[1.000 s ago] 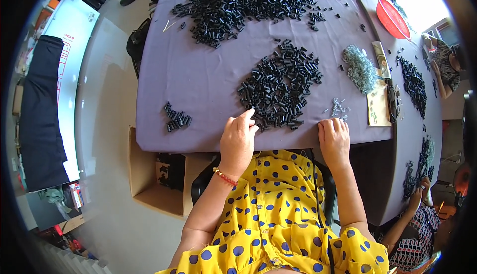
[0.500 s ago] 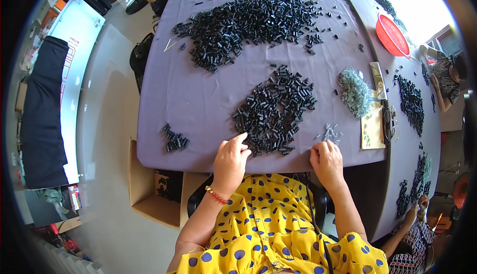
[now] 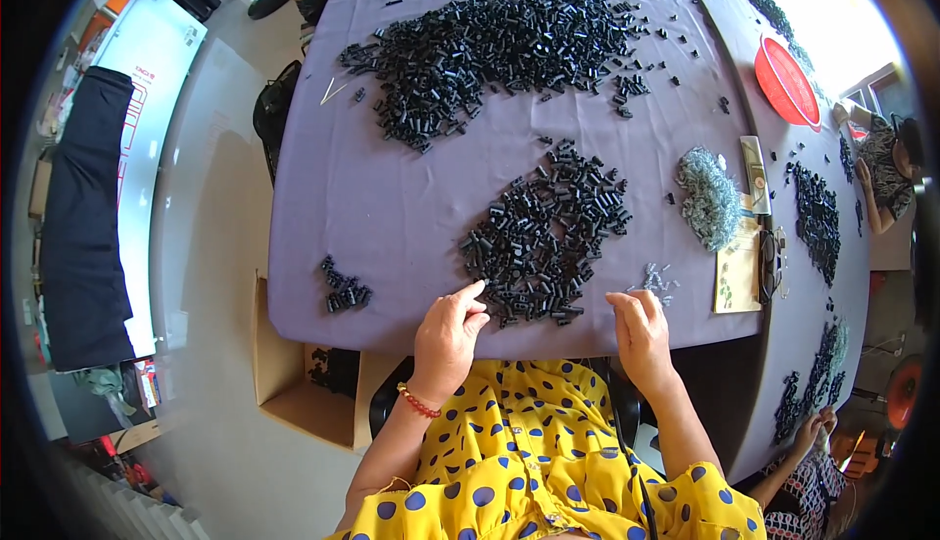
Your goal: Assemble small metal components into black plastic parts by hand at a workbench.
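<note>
A pile of small black cylindrical pieces (image 3: 548, 232) lies on the cloth-covered table in front of me. At the pile's near left edge, my left hand (image 3: 448, 334) is closed in a pinch, and whatever sits at its fingertips is too small to name. My right hand (image 3: 643, 337) hovers by the table's front edge with thumb and fingers drawn together; what they hold, if anything, I cannot make out. Just beyond it is a small scatter of pale, thin pieces (image 3: 658, 283). A little group of black pieces (image 3: 345, 287) rests apart at the left.
A larger black heap (image 3: 499, 46) spreads across the far table. To the right are a greyish tangled clump (image 3: 709, 197), a tan card (image 3: 734, 276), glasses (image 3: 772, 261) and a red basket (image 3: 786, 82). Other people's hands (image 3: 815, 430) work at the right. Below stands a cardboard box (image 3: 279, 393).
My right hand has drawn slightly left off the pale pieces, its fingers lifting. The left hand stays pinched by the pile. The whole view has shifted a little.
</note>
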`<action>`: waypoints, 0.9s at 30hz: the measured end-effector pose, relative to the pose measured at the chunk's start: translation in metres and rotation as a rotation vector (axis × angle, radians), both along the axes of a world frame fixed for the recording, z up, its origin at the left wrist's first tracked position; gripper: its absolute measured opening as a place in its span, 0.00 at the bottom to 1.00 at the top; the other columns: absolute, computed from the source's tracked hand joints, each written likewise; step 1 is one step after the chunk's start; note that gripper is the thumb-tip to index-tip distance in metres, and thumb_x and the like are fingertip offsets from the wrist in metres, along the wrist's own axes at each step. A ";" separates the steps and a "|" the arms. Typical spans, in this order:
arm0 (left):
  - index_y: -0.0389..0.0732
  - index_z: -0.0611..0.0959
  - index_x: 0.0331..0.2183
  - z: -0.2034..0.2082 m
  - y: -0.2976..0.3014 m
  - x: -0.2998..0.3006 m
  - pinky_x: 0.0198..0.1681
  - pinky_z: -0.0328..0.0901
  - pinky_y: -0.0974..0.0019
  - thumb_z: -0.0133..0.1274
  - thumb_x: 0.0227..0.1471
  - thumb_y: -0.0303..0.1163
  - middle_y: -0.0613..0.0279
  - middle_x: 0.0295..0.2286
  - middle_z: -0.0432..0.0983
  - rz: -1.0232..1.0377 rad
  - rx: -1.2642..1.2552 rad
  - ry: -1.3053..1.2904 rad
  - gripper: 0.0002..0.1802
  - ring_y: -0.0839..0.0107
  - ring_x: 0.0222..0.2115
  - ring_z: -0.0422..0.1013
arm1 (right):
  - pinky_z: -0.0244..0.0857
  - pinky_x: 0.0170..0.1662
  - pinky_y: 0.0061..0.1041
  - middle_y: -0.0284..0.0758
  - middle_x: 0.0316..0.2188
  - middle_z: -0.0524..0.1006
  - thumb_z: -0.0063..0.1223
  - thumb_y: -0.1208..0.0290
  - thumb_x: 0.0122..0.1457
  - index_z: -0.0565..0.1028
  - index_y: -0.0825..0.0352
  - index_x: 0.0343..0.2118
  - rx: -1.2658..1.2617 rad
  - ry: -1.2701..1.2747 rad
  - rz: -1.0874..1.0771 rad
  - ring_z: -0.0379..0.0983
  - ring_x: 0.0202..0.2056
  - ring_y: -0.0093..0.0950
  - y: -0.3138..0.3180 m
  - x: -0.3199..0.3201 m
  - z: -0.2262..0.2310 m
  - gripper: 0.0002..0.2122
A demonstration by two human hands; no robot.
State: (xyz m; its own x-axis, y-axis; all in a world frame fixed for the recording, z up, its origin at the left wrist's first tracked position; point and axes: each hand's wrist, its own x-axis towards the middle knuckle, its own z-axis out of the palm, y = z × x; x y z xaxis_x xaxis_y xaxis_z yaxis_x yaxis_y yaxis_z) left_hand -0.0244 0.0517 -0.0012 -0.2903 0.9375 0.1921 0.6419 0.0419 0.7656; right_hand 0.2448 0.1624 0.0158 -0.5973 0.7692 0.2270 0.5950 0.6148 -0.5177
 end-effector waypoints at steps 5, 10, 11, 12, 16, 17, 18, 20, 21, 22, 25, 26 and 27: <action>0.37 0.77 0.52 0.003 0.003 0.002 0.37 0.73 0.68 0.59 0.55 0.19 0.56 0.33 0.77 0.030 0.048 -0.214 0.23 0.66 0.33 0.77 | 0.70 0.39 0.36 0.41 0.33 0.75 0.58 0.85 0.55 0.77 0.70 0.39 -0.042 0.102 -0.118 0.74 0.36 0.42 -0.002 -0.016 -0.008 0.09; 0.36 0.74 0.55 0.008 -0.001 0.008 0.39 0.72 0.73 0.57 0.59 0.21 0.63 0.37 0.77 -0.057 -0.127 -0.787 0.23 0.77 0.35 0.75 | 0.70 0.38 0.35 0.41 0.32 0.76 0.58 0.85 0.56 0.78 0.70 0.39 0.109 0.071 -0.076 0.75 0.34 0.41 -0.006 -0.034 0.008 0.09; 0.37 0.72 0.57 0.012 0.003 0.008 0.40 0.72 0.73 0.56 0.60 0.22 0.63 0.38 0.77 -0.097 -0.167 -1.017 0.24 0.76 0.37 0.75 | 0.71 0.38 0.31 0.40 0.32 0.77 0.59 0.84 0.56 0.78 0.69 0.39 -0.051 0.163 -0.122 0.76 0.34 0.39 -0.009 -0.038 0.011 0.09; 0.37 0.71 0.59 0.014 0.005 0.009 0.41 0.72 0.73 0.55 0.61 0.22 0.63 0.39 0.78 -0.136 -0.208 -1.248 0.26 0.76 0.38 0.76 | 0.71 0.38 0.28 0.40 0.32 0.77 0.59 0.84 0.56 0.79 0.69 0.40 -0.211 0.254 -0.167 0.77 0.34 0.36 -0.012 -0.042 0.014 0.09; 0.36 0.72 0.59 0.020 0.010 0.010 0.44 0.74 0.71 0.55 0.62 0.24 0.57 0.46 0.79 -0.138 -0.284 -1.562 0.24 0.71 0.42 0.78 | 0.73 0.42 0.20 0.30 0.33 0.79 0.55 0.82 0.63 0.80 0.69 0.40 -0.946 0.769 -0.247 0.76 0.36 0.20 -0.017 -0.060 0.028 0.05; 0.36 0.72 0.58 0.020 0.010 0.010 0.48 0.74 0.69 0.52 0.64 0.24 0.57 0.46 0.78 -0.154 -0.286 -1.588 0.22 0.70 0.43 0.77 | 0.73 0.43 0.20 0.28 0.35 0.79 0.54 0.81 0.66 0.80 0.69 0.41 -0.941 0.801 -0.160 0.75 0.37 0.17 -0.017 -0.063 0.026 0.05; 0.36 0.72 0.58 0.020 0.010 0.011 0.48 0.74 0.69 0.52 0.64 0.24 0.57 0.46 0.78 -0.156 -0.292 -1.589 0.22 0.70 0.43 0.77 | 0.73 0.43 0.20 0.28 0.35 0.79 0.54 0.81 0.66 0.80 0.69 0.41 -0.942 0.802 -0.165 0.75 0.37 0.17 -0.017 -0.065 0.027 0.05; 0.36 0.72 0.58 0.021 0.009 0.012 0.50 0.74 0.68 0.52 0.64 0.24 0.57 0.45 0.78 -0.165 -0.292 -1.589 0.21 0.70 0.43 0.77 | 0.72 0.43 0.19 0.28 0.36 0.78 0.55 0.80 0.65 0.79 0.69 0.41 -0.952 0.756 -0.085 0.75 0.38 0.16 -0.019 -0.070 0.027 0.05; 0.36 0.72 0.58 0.022 0.010 0.013 0.50 0.74 0.68 0.52 0.64 0.24 0.57 0.45 0.78 -0.161 -0.294 -1.590 0.21 0.70 0.43 0.77 | 0.72 0.43 0.19 0.27 0.36 0.78 0.56 0.79 0.65 0.79 0.69 0.42 -0.989 0.771 -0.087 0.74 0.38 0.15 -0.021 -0.073 0.027 0.05; 0.36 0.73 0.58 0.022 0.010 0.014 0.51 0.74 0.67 0.51 0.65 0.24 0.57 0.45 0.78 -0.152 -0.266 -1.562 0.21 0.70 0.43 0.77 | 0.72 0.43 0.19 0.27 0.36 0.78 0.56 0.79 0.65 0.79 0.69 0.42 -0.992 0.771 -0.088 0.74 0.38 0.15 -0.022 -0.074 0.027 0.05; 0.36 0.75 0.55 0.027 0.011 0.018 0.52 0.73 0.67 0.50 0.66 0.25 0.58 0.44 0.78 -0.143 -0.208 -1.525 0.17 0.70 0.43 0.77 | 0.72 0.44 0.18 0.27 0.36 0.78 0.56 0.79 0.65 0.79 0.69 0.42 -0.981 0.769 -0.074 0.74 0.38 0.15 -0.022 -0.074 0.027 0.05; 0.36 0.76 0.54 0.028 0.011 0.018 0.51 0.74 0.67 0.51 0.65 0.26 0.58 0.44 0.78 -0.122 -0.221 -1.533 0.16 0.70 0.43 0.78 | 0.71 0.45 0.18 0.27 0.36 0.78 0.56 0.79 0.65 0.79 0.69 0.42 -0.950 0.764 -0.071 0.74 0.38 0.16 -0.022 -0.072 0.024 0.05; 0.36 0.77 0.52 0.029 0.011 0.018 0.50 0.74 0.67 0.51 0.65 0.27 0.59 0.44 0.78 -0.103 -0.235 -1.541 0.15 0.70 0.42 0.78 | 0.71 0.45 0.18 0.27 0.36 0.78 0.56 0.79 0.65 0.79 0.69 0.43 -0.919 0.758 -0.068 0.74 0.38 0.16 -0.022 -0.071 0.022 0.05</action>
